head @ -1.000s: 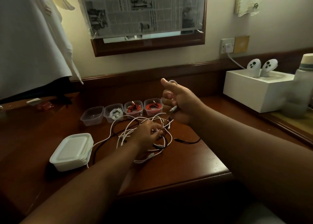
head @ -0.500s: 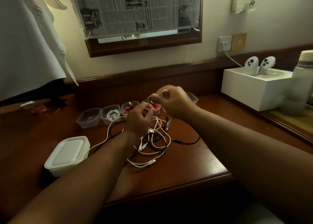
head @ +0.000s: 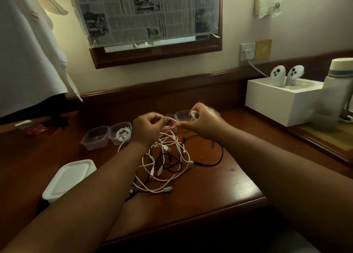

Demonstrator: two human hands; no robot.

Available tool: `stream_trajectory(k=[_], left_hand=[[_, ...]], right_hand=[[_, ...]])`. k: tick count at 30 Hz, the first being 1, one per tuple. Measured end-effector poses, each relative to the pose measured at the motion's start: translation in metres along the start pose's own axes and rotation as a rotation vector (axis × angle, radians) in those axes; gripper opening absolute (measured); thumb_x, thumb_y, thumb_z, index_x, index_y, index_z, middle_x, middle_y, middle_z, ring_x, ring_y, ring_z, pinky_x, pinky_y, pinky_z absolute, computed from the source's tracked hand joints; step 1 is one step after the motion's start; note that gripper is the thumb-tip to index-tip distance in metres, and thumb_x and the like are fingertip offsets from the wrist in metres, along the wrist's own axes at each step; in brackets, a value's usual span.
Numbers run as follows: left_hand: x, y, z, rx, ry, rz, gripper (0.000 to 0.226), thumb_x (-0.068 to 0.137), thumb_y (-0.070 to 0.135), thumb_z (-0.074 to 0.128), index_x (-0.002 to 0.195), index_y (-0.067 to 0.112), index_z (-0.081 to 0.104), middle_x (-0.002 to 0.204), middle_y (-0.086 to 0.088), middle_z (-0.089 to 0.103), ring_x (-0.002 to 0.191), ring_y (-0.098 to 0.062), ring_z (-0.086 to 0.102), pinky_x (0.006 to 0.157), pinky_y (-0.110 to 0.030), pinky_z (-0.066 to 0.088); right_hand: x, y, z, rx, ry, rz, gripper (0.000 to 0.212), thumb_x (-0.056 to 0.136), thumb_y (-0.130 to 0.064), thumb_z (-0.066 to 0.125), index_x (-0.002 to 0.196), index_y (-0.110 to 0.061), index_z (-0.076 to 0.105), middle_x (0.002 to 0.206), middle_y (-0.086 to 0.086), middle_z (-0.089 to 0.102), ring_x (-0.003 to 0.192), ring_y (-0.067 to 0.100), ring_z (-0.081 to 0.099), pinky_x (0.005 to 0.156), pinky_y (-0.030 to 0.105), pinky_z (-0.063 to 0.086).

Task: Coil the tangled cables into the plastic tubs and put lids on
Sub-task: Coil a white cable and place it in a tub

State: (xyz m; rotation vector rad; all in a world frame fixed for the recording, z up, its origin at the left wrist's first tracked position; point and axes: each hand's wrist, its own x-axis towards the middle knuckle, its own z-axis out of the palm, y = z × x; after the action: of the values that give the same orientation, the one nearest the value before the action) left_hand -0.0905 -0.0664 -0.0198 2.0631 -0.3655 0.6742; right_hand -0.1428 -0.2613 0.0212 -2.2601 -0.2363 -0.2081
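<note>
Head view. I see both forearms reaching forward over the desk [head: 219, 178], hands raised above the cable tangle [head: 164, 163] and close together near the desk's back edge. The left hand [head: 148, 127] has its fingers curled, pinching a white cable [head: 172, 138] that drops into the tangle. The right hand [head: 202, 121] has curled fingers and holds a small white coil [head: 193, 115] at its top; its fingertips almost meet the left hand's. Motion blur hides exact finger contact.

The tangle of white and black cables lies at mid-desk, below the hands, spreading toward the front edge with no single long axis. A black cable [head: 214, 161] loops out to its right.

A row of clear tubs [head: 95, 138] runs along the back edge, partly hidden by the hands; one tub [head: 121, 132] holds a white cable. A stack of lids [head: 70, 178] sits near the left front edge.
</note>
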Motion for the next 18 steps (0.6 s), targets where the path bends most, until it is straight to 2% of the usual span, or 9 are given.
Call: stream_trajectory(k=[1,3,6,9,11,13,14,16,18], left_hand=[[0.001,0.008,-0.001,-0.032,-0.006,0.026,0.006,0.089,0.021,0.072,0.084,0.023,0.07,0.079,0.008,0.068,0.069,0.002,0.064,0.058,-0.01,0.048],[0.004,0.016,-0.001,-0.074,0.007,0.051,0.01,0.089,0.025,0.072,0.08,0.027,0.068,0.077,0.009,0.068,0.069,0.004,0.064,0.058,-0.011,0.049],[0.003,0.012,0.002,-0.061,-0.006,0.03,0.012,0.091,0.032,0.069,0.08,0.028,0.067,0.076,0.008,0.067,0.067,-0.001,0.064,0.059,-0.021,0.052],[-0.009,0.001,0.015,0.063,-0.117,0.096,0.015,0.093,0.028,0.067,0.082,0.018,0.069,0.071,0.005,0.065,0.063,-0.009,0.062,0.059,-0.028,0.05],[-0.021,-0.003,0.026,0.17,-0.185,0.205,0.014,0.092,0.024,0.068,0.084,0.013,0.069,0.072,0.001,0.065,0.062,-0.009,0.06,0.057,-0.025,0.05],[-0.028,-0.01,0.033,0.223,-0.23,0.254,0.014,0.091,0.021,0.069,0.083,0.01,0.07,0.074,-0.001,0.066,0.065,-0.011,0.061,0.058,-0.026,0.05],[-0.029,-0.015,0.034,0.229,-0.251,0.229,0.014,0.091,0.021,0.07,0.082,0.01,0.07,0.076,-0.001,0.067,0.066,-0.011,0.06,0.059,-0.024,0.049],[-0.028,-0.028,0.03,0.261,-0.282,0.143,0.013,0.09,0.023,0.071,0.084,0.011,0.074,0.077,0.001,0.069,0.066,-0.007,0.059,0.06,-0.02,0.043],[-0.024,-0.035,0.023,0.283,-0.293,0.086,0.015,0.09,0.024,0.071,0.087,0.01,0.076,0.079,0.001,0.07,0.068,-0.006,0.058,0.063,-0.021,0.041]], right_hand=[[-0.002,0.002,0.002,-0.049,-0.102,0.026,0.048,0.081,-0.044,0.076,0.114,-0.016,0.054,0.094,-0.005,0.055,0.08,0.009,0.055,0.061,0.019,0.045],[0.0,0.004,0.005,-0.061,-0.194,0.012,0.038,0.087,-0.042,0.069,0.107,-0.011,0.063,0.092,0.004,0.065,0.084,0.017,0.063,0.069,0.025,0.05],[0.003,-0.004,0.002,0.312,-0.017,-0.025,0.027,0.097,-0.038,0.057,0.09,-0.012,0.063,0.079,0.009,0.064,0.07,0.018,0.059,0.064,0.031,0.051],[0.01,-0.011,-0.002,0.52,0.163,-0.049,0.032,0.101,-0.038,0.051,0.099,-0.008,0.064,0.086,0.017,0.062,0.073,0.025,0.058,0.069,0.04,0.052],[0.011,-0.015,-0.001,0.649,0.178,-0.034,0.033,0.103,-0.038,0.046,0.107,-0.009,0.061,0.097,0.009,0.066,0.08,0.021,0.062,0.075,0.036,0.052],[0.012,-0.018,-0.003,0.942,0.132,-0.005,0.029,0.105,-0.037,0.041,0.112,-0.013,0.055,0.11,0.008,0.071,0.098,0.021,0.068,0.087,0.038,0.056],[0.011,-0.019,-0.005,1.119,0.099,0.005,0.028,0.105,-0.038,0.04,0.115,-0.015,0.052,0.11,0.011,0.072,0.1,0.023,0.07,0.088,0.041,0.057],[0.009,-0.02,-0.01,1.349,0.09,0.035,0.036,0.104,-0.042,0.04,0.121,-0.012,0.049,0.093,0.013,0.073,0.084,0.024,0.072,0.076,0.039,0.06],[0.008,-0.015,-0.014,1.261,0.17,0.049,0.035,0.104,-0.042,0.041,0.107,-0.01,0.052,0.066,0.004,0.061,0.059,0.018,0.061,0.058,0.031,0.053]])
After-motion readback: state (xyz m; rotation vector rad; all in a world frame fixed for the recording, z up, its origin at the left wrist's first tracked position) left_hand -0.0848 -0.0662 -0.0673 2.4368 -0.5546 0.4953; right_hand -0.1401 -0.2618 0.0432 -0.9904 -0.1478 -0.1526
